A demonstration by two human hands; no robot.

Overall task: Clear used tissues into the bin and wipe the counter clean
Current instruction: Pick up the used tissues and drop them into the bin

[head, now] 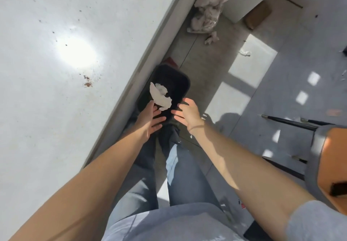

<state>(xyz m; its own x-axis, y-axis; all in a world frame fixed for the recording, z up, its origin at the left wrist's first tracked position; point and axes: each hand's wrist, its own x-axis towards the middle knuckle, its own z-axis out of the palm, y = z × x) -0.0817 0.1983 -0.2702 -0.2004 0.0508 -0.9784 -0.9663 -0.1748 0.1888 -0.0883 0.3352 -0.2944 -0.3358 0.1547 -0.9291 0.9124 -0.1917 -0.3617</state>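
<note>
Hovering above the black plastic bin [169, 83], a crumpled white tissue [160, 98] touches the left hand [150, 117]; both hands' fingers [178, 107] are spread wide.

Grey tiled floor [293, 83], sunlit patches (window-shaped), orange chair [332, 167]

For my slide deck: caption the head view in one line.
Both open hands, left hand and right hand, over the black bin beside the stained counter, white tissue at its mouth.

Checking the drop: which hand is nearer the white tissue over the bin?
Left. The left hand touches the tissue at its lower edge; the right hand is open beside it, apart.
</note>
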